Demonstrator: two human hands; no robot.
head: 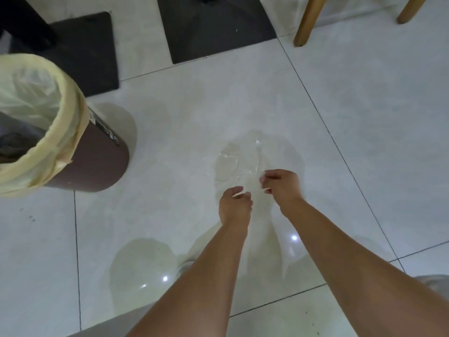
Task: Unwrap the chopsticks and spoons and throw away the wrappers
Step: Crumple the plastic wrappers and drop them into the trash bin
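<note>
Wrapper [232,161] of clear film, likely light, limp and slippery, is best pinched at its near edge, where left hand [234,205] and right hand [283,184] grip it with curled fingers, right of the bin [97,156].

Both bare forearms [340,251] run uncovered right up to the wrists behind the grip; the left hand [235,203] and right hand [281,184] are bare as well; well back, a blurred pale rounded shape [185,265], perhaps a shoe.
</note>
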